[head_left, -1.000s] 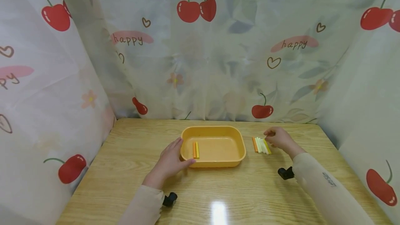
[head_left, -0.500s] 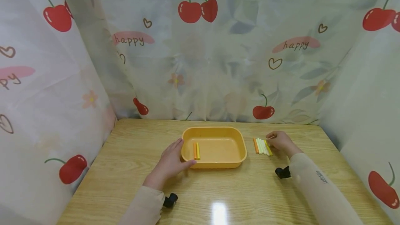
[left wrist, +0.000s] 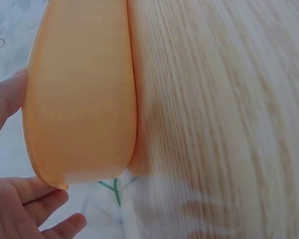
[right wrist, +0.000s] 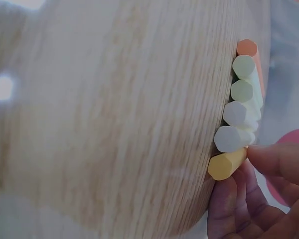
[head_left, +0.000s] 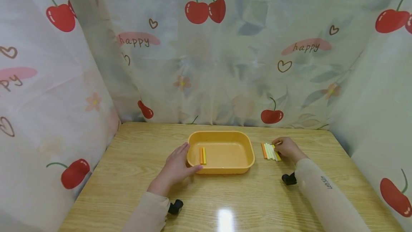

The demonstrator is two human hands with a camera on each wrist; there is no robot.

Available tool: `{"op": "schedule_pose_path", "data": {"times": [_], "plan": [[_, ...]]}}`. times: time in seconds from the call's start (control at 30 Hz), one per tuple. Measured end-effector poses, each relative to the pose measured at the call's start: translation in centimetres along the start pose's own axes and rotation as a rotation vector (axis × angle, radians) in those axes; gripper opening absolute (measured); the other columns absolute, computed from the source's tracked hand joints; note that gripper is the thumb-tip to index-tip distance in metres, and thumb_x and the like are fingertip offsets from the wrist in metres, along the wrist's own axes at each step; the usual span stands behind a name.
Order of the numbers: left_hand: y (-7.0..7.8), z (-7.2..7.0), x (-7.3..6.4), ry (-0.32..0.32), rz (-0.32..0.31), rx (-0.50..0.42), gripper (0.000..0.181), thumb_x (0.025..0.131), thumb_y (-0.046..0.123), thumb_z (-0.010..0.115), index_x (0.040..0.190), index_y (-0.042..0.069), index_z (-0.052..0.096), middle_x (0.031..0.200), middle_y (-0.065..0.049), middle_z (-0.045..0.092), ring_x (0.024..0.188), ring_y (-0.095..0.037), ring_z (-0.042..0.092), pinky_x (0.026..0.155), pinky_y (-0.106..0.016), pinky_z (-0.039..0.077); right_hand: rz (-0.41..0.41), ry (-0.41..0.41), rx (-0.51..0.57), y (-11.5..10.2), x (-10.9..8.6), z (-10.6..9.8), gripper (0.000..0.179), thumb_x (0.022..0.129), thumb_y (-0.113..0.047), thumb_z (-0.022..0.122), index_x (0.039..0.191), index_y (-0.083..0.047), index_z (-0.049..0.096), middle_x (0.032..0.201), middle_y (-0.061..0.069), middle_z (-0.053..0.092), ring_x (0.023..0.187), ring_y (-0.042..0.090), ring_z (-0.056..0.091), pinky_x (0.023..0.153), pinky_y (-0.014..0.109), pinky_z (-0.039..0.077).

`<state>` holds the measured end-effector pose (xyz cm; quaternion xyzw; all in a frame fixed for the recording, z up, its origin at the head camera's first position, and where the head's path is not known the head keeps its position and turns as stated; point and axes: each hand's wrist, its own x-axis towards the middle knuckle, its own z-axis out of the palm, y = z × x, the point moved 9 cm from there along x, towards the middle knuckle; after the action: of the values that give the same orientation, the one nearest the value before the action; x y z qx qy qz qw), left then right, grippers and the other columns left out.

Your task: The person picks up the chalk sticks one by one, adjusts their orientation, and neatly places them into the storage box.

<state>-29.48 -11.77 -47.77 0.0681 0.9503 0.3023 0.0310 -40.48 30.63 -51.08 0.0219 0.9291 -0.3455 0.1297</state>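
My left hand [head_left: 175, 167] spreads around the near left corner of an orange plastic tray [head_left: 250, 153]. Its thumb touches the front rim and the fingers lie along the left side; the left wrist view shows them fairly straight at the rim [left wrist: 31, 149]. Inside the tray lie an orange chalk stick [head_left: 201, 155] and a yellow one [head_left: 204, 155]. Right of the tray, several chalks stand side by side in a row: an orange chalk [right wrist: 247, 48], pale green and white chalks [right wrist: 227, 139], and a yellow chalk [right wrist: 221, 167] at the end. My right hand [head_left: 288, 148] pinches this yellow chalk between thumb and fingers.
The wooden table [head_left: 138, 142] carries the tray and chalks. Cherry-printed cloth [head_left: 209, 74] hangs behind and on both sides. A black wrist device [head_left: 175, 207] shows at the left sleeve and another black device [head_left: 289, 179] at the right sleeve.
My right hand has come down from above the row onto the yellow end chalk, and its fingers have closed in. The left hand stays at the tray's corner.
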Motion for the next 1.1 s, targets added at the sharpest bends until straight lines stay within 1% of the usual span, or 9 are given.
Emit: {"op": "schedule_pose_path", "data": {"times": [0.13,0.3,0.4,0.6,0.8,0.97,1.1], "plan": [[-0.1,0.1,0.0,-0.004,-0.006,-0.003,0.105,0.082,0.062,0.074,0.159,0.009,0.026,0.165,-0.007,0.023,0.151,-0.031,0.020,0.120,-0.053,0.019,-0.020,-0.001,-0.030,-0.1,0.0,0.0,0.032,0.091,-0.002,0.059,0.122,0.009,0.062,0.109,0.022,0.064,0.084,0.023,0.058,0.064,0.028,0.051],[-0.1,0.1,-0.1,-0.006,0.013,-0.009,0.106,0.082,0.062,0.074,0.159,0.007,0.026,0.165,-0.009,0.023,0.150,-0.033,0.021,0.121,-0.053,0.019,-0.041,-0.004,-0.086,-0.3,-0.3,-0.2,0.031,0.093,-0.004,0.058,0.122,0.008,0.063,0.110,0.022,0.064,0.086,0.024,0.057,0.067,0.030,0.048],[0.0,0.1,-0.1,-0.009,0.020,-0.011,0.107,0.082,0.062,0.073,0.159,0.006,0.025,0.165,-0.009,0.023,0.150,-0.033,0.021,0.121,-0.053,0.018,-0.042,-0.004,-0.099,-0.4,-0.7,-0.3,0.031,0.094,-0.005,0.059,0.121,0.007,0.064,0.109,0.021,0.064,0.086,0.024,0.057,0.067,0.030,0.048],[0.1,-0.1,-0.2,-0.008,0.017,-0.016,0.106,0.082,0.061,0.074,0.159,0.007,0.025,0.165,-0.009,0.022,0.151,-0.033,0.020,0.121,-0.053,0.018,-0.051,-0.020,-0.109,-0.5,-1.0,-0.4,0.033,0.090,-0.004,0.063,0.121,0.008,0.063,0.100,0.017,0.063,0.078,0.022,0.056,0.063,0.029,0.048],[0.3,-0.4,-0.2,0.000,0.025,-0.013,0.104,0.083,0.059,0.074,0.158,0.006,0.026,0.165,-0.010,0.023,0.150,-0.034,0.021,0.121,-0.053,0.018,-0.057,-0.024,-0.144,-0.9,-1.6,-0.5,0.034,0.087,-0.002,0.065,0.119,0.008,0.063,0.098,0.017,0.062,0.078,0.023,0.056,0.061,0.030,0.049],[0.1,-0.2,-0.2,-0.008,0.018,-0.013,0.105,0.083,0.060,0.074,0.159,0.007,0.026,0.165,-0.009,0.023,0.150,-0.033,0.021,0.121,-0.053,0.018,-0.045,-0.017,-0.122,-0.6,-2.0,-0.6,0.031,0.086,-0.002,0.065,0.115,0.009,0.063,0.096,0.018,0.062,0.074,0.021,0.058,0.059,0.031,0.051],[0.0,-0.1,-0.2,-0.004,0.016,-0.014,0.105,0.082,0.061,0.074,0.159,0.007,0.026,0.165,-0.009,0.022,0.150,-0.033,0.021,0.121,-0.053,0.018,-0.041,0.006,-0.089,-0.1,-2.2,-0.9,0.032,0.088,-0.004,0.064,0.116,0.010,0.061,0.096,0.019,0.064,0.070,0.019,0.059,0.058,0.031,0.052]]}}
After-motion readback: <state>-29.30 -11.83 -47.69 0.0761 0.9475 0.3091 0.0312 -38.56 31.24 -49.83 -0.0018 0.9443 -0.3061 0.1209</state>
